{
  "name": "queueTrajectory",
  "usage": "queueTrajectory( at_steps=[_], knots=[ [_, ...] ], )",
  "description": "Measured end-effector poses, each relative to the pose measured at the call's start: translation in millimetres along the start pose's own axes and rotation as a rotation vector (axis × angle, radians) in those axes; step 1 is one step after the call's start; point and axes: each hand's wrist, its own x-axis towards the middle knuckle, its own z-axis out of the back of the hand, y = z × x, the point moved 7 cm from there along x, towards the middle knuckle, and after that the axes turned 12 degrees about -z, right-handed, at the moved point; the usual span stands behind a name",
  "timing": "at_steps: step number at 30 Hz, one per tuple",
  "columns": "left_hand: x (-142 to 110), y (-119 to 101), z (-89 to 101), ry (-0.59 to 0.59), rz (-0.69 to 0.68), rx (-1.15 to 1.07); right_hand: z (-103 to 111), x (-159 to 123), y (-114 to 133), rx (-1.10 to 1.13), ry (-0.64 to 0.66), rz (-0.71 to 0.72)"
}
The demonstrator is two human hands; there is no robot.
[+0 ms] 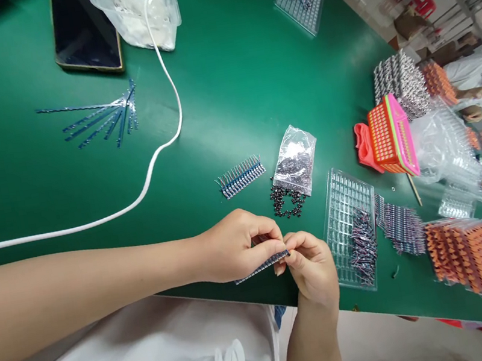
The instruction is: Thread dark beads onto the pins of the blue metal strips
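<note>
The left hand (pixel 237 245) is gripping a narrow circuit-board strip (pixel 260 269), which is slanting between both hands. The right hand (pixel 313 266) is pinching its near-right end; whether those fingertips are also holding a tiny part, I cannot tell. Loose dark beads (pixel 289 202) are lying just beyond the hands, beside a clear plastic bag (pixel 296 159); a blister tray (pixel 337 223) is sitting to their right. Working well here likely means bracing the strip close to the pinch, pressing lightly and not flexing the board.
</note>
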Motion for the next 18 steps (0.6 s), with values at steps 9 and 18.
queueTrajectory(
  at_steps=[9, 18],
  knots=[
    [0.0, 1.2, -0.7, 0.002, -0.012, 0.009, -0.6, 0.1, -2.4, 0.014, 0.036, 0.009],
    [0.0, -1.7, 1.2, -0.025, -0.033, 0.022, -0.5, 0.3, 0.0, -0.012, -0.017, 0.025]
  ],
)
